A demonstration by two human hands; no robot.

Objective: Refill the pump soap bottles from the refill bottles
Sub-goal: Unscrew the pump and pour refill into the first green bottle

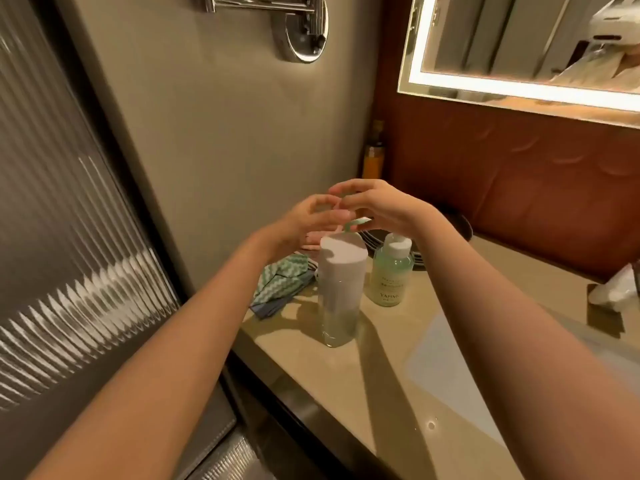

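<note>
A tall clear pump bottle [341,289] stands on the beige counter [391,393]. Its upper part is white and there is a little pale liquid at the bottom. Its green pump head [356,224] sticks up between my hands. My left hand [308,221] reaches in from the left with its fingertips closed on the pump head. My right hand [381,206] hovers just above and to the right, fingers curled and spread, holding nothing. A shorter green refill bottle [390,275] with a white cap stands upright just right of the pump bottle.
A green-and-white patterned cloth [284,282] and something pink [311,241] lie by the left wall. An orange bottle [373,161] stands in the corner. A dark dish [420,258] sits behind the bottles, a white crumpled bag [614,289] is at far right, and the sink basin [450,368] is near me.
</note>
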